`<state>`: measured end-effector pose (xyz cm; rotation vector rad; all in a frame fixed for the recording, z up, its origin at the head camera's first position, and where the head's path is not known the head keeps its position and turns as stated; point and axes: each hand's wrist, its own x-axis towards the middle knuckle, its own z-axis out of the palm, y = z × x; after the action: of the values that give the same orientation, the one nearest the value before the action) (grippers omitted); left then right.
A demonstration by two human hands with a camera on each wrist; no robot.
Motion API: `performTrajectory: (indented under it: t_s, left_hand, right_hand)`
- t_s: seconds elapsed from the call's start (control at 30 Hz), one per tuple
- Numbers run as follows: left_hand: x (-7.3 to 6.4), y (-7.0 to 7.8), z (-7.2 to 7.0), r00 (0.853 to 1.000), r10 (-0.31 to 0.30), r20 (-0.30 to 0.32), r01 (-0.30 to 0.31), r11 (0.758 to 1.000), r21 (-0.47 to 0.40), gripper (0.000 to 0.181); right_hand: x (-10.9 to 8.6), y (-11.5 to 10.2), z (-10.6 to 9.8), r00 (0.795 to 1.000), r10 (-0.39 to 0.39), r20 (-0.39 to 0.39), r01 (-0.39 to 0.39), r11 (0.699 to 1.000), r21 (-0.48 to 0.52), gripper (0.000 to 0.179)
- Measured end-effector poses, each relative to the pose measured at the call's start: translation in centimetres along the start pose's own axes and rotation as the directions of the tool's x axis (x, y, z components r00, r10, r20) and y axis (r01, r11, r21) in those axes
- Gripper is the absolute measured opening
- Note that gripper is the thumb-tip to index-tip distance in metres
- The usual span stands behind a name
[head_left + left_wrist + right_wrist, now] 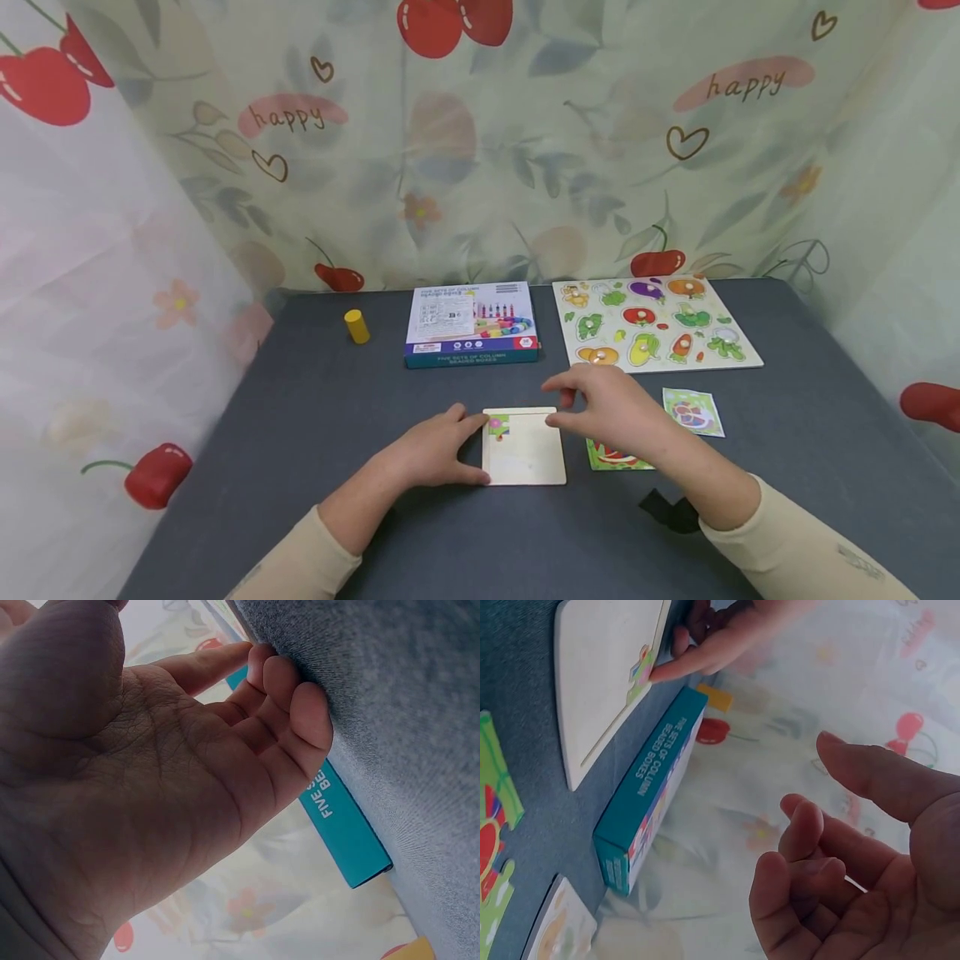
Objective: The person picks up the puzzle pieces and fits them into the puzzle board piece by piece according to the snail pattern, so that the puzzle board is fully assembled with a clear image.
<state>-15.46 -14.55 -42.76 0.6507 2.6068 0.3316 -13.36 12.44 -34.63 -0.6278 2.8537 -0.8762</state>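
Observation:
A pale square puzzle board (528, 454) lies flat in front of me, with a small green and pink jigsaw piece (498, 426) in its far left corner. My left hand (431, 450) rests at the board's left side, index fingertip by the piece and thumb at the near corner. My right hand (611, 404) hovers over the board's right side, thumb and index finger apart. Nothing shows between its fingers in the right wrist view. Joined green and red puzzle pieces (493, 847) lie right of the board, partly hidden under the right hand in the head view.
A small picture card (693, 412) lies beyond the right forearm. At the back stand a teal and white box (471, 325) and a vegetable puzzle board (660, 323). A yellow cylinder (357, 327) is at back left. Something black (671, 511) lies beside the right sleeve.

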Motion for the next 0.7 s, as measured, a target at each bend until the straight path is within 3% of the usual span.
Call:
performTrajectory:
  t_s: [0.7]
  left_hand:
    - [0.0, 0.0, -0.1, 1.0, 0.026, -0.005, -0.026, 1.0, 0.006, 0.094]
  right_hand:
    - [-0.9, 5.4, -1.2, 0.987, 0.158, 0.022, -0.159, 0.986, 0.05, 0.038]
